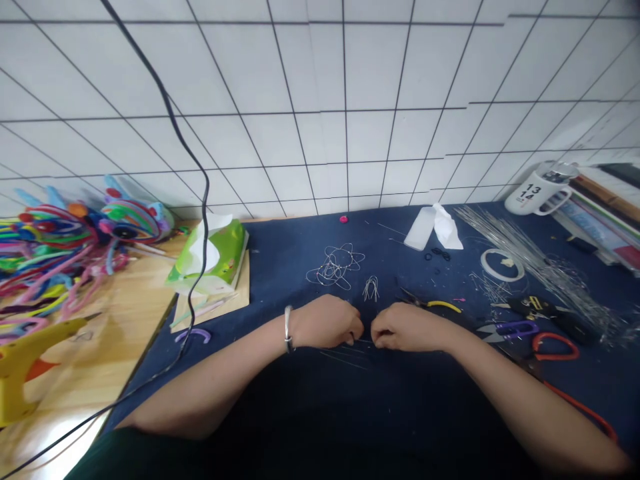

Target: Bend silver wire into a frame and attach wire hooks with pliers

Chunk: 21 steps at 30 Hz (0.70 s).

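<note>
- Head view: my left hand (330, 322) and right hand (406, 327), lower centre, fingers curled; I can't tell whether they hold anything.
- Bent wires (371, 287), mid-frame.

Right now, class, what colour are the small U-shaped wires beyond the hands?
Silvery grey; the U-shaped wires show best in the head view.

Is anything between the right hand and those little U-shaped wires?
Nothing visible is. Only blue cloth shows between the right hand and the U-shaped wires; the yellow-handled pliers lie off to the right.
</note>
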### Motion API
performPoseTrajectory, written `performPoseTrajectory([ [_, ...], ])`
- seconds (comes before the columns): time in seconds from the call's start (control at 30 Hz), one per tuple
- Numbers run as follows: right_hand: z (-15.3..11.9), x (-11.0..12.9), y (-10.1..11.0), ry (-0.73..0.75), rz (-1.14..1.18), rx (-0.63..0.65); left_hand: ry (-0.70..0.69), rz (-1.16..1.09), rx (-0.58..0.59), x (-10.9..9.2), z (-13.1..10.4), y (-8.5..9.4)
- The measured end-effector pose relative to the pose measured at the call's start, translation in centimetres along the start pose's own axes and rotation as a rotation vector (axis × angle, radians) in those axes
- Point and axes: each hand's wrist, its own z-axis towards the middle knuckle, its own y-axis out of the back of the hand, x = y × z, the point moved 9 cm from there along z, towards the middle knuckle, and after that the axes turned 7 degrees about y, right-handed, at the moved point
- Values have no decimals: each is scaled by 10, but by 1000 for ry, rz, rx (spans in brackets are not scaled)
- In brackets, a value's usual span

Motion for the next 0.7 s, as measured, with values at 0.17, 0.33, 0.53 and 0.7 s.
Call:
performPoseTrajectory([
  [0.17,0,-18,8,-94,-198,-114,166,145,-144,7,4,12],
  [0.33,0,-28,9,-198,-310,-157,188,224,-187,4,6,15],
  [0.53,-4,-30,16,-246,-372,-199,219,262,-242,7,6,18],
  [0.7,-5,-31,20,-267,-396,-231,229,280,-265,9,8,18],
])
